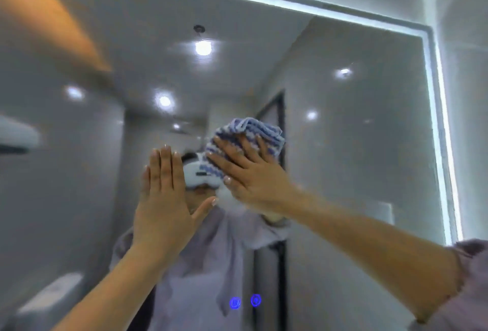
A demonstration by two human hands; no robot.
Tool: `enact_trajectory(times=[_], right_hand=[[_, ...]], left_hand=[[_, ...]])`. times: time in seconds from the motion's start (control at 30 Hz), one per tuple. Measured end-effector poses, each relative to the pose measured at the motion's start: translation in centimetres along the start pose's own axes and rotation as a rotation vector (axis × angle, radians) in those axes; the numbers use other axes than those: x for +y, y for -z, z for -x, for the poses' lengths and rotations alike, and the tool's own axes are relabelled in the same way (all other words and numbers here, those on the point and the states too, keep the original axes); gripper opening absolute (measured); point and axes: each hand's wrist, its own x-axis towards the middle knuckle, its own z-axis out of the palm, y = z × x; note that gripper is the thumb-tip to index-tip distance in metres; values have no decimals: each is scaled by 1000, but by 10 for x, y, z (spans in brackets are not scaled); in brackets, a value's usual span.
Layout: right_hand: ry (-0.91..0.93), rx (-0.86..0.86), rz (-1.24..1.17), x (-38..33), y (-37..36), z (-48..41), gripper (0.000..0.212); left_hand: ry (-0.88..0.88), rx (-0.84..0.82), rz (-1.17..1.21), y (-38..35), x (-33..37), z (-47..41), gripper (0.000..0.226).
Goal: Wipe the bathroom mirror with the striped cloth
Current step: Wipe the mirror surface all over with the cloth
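A large bathroom mirror [343,146] with a lit edge fills the view. My right hand [250,172] presses a bunched blue-and-white striped cloth [245,135] flat against the glass near the middle, fingers spread and straight over it. My left hand [163,198] lies flat on the glass just left of the cloth, fingers straight and together, thumb out. Both forearms reach up from the bottom of the frame. The mirror reflects a person in a pale shirt behind my hands.
The glowing light strip [443,132] runs along the mirror's top and right edges, with a white wall [470,93] beyond. Two blue touch buttons [245,301] glow low on the glass. An orange panel [52,19] shows at the upper left.
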Motion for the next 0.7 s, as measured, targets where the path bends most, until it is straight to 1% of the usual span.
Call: enact_trajectory(times=[0.07,0.13,0.17,0.2,0.27,0.33,0.37,0.43,0.47,0.53,0.63,0.7], right_hand=[[85,-36,0,12,2,7,50],[61,-5,26,27,13,0,51],[1,21,44,39,19,-6,52],[-101,30,38,55,25,-12,54],[-375,-1,-14,94,37,-20,53],[-565,-18,-81,123,46,-23,51],[-612,-22,-111,129,46,-23,51],[-647,-15,-125,122,39,-19,52],[-638,-1,-113,112,32,-14,53],[-555,43,-63,86,20,7,56],[-311,52,-27,29,-5,67,57],[-168,-1,-17,-12,-22,115,56]], left_hand=[[2,-11,3,2,1,1,105],[1,-19,2,3,2,1,106],[0,-23,0,4,2,1,106],[0,-25,0,5,3,2,106],[4,-24,7,6,3,3,106],[1,-26,3,7,3,3,106],[-1,-25,3,7,3,2,106],[-1,-20,12,6,3,3,106],[-1,-14,17,6,2,3,106],[-5,-11,26,5,2,2,106],[-3,-8,38,3,1,0,106],[-4,-10,45,3,0,0,106]])
